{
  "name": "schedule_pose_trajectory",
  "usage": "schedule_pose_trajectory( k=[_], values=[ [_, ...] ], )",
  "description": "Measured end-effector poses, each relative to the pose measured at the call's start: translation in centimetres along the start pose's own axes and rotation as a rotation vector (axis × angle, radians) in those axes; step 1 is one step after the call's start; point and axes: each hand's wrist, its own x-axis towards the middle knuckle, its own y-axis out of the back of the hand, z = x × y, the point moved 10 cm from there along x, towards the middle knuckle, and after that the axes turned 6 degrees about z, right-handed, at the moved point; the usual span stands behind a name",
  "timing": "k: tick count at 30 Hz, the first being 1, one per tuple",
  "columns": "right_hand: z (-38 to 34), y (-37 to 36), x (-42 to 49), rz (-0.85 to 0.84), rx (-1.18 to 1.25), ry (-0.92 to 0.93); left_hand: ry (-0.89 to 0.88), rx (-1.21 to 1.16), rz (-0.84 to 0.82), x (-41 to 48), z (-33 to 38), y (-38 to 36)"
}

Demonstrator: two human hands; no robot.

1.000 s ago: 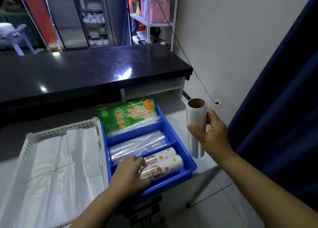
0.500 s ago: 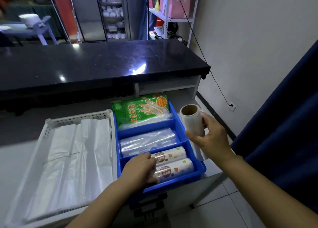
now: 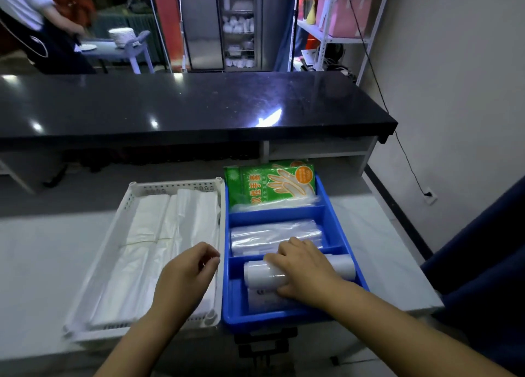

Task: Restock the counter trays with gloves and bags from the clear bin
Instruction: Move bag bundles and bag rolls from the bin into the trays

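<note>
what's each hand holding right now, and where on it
The right hand grips the clear roll around its middle, in the blue tray's near compartment. The left hand holds nothing.

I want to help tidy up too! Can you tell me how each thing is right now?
Blue tray: three sections, all filled.
Glove pack: sealed, lying in the far section.
Clear bags: lying flat in the middle section.
Roll: on its side in the near section.
Right hand: resting on the roll.
Left hand: loosely curled, holding nothing.
White basket: filled with flat white bags.

green glove pack (image 3: 270,186) — "一次性手套"
</note>
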Motion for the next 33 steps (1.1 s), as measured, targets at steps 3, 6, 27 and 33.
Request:
schedule_pose_trajectory(
  k=[3, 6, 27, 33],
  values=[
    [-0.7, -1.2, 0.6, -0.071, 0.014, 0.008, 0.027, 0.012, -0.020, -0.6, -0.5, -0.2],
    [-0.4, -1.7, 1.0, -0.112, 0.052, -0.002, 0.034, 0.005, -0.032, -1.1, -0.4, -0.4],
    [-17.1, 3.6, 4.4, 0.077, 0.179, 0.651, 0.424, 0.458, 0.377, -15.4, -4.1, 13.8],
    [-28.0, 2.8, 0.7, 0.088, 0.214, 0.900, 0.849, 0.436, 0.507, -29.1, -9.7, 18.8]
  ],
)
